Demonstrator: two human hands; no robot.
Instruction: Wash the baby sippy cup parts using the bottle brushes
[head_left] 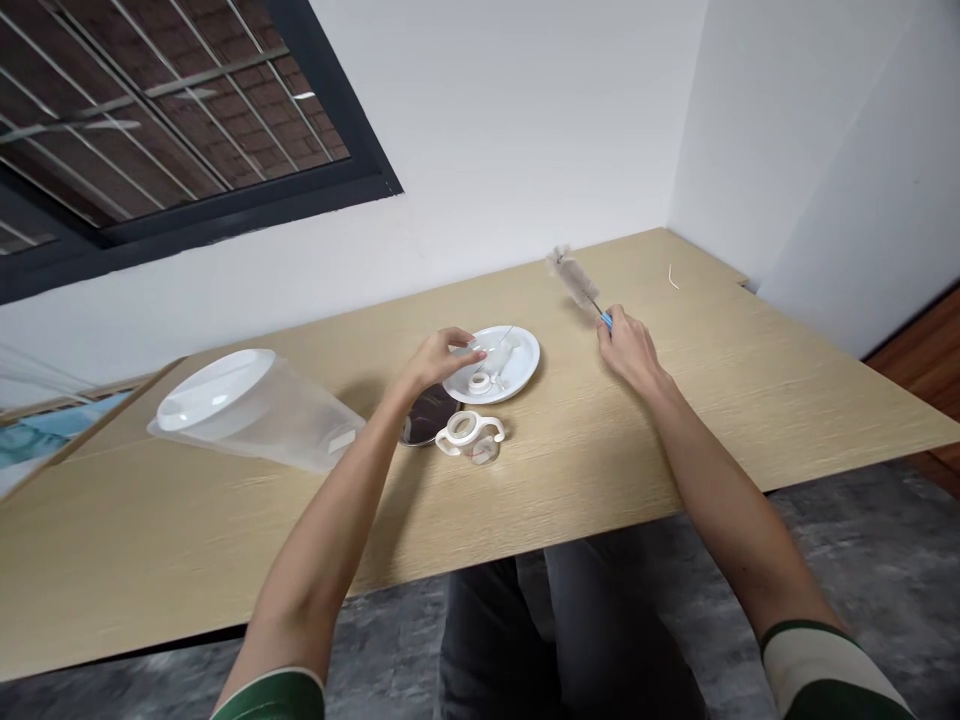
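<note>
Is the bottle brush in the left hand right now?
No, the bottle brush is held in the right hand, while the left hand is over the white plate.

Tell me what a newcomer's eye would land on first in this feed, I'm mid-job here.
The bottle brush gripped in the right hand stands out first, raised towards the right of the wooden table. At centre, the left hand reaches over a white plate bearing a small white ring, and a large clear plastic container lies on its side at the left.
</note>
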